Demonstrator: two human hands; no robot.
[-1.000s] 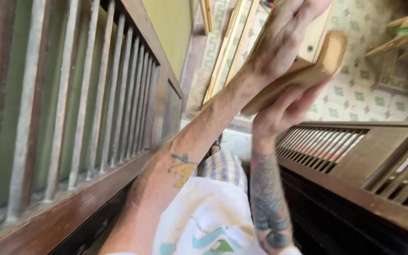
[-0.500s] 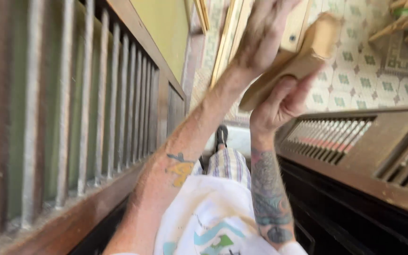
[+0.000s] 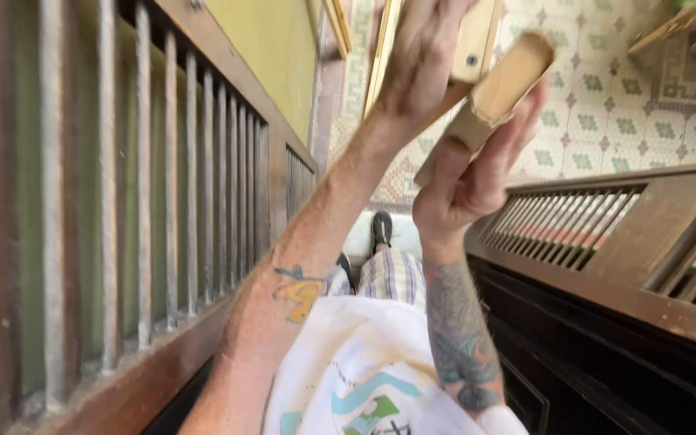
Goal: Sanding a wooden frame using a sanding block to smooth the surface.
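Note:
Both hands are raised in front of me around a light wooden piece (image 3: 499, 87) made of a pale slat with a small dark hole and a thicker tan block. My left hand (image 3: 422, 58) grips its top and left side, the arm reaching up from the lower left. Just beneath it, my right hand (image 3: 467, 179) holds the underside, fingers stretched up along the tan block. The far end of the wood runs out of the top of the view.
A dark wooden shutter with vertical slats (image 3: 163, 185) stands close on the left, and another slatted shutter (image 3: 606, 234) on the right. Far below lie a patterned tiled floor (image 3: 606, 97), long wooden strips (image 3: 340, 24) along a yellow-green wall, and my shoe (image 3: 381, 228) on a white step.
Both hands and the wooden piece have shifted left and tilted more upright. My right hand's fingers have stretched further up along the block.

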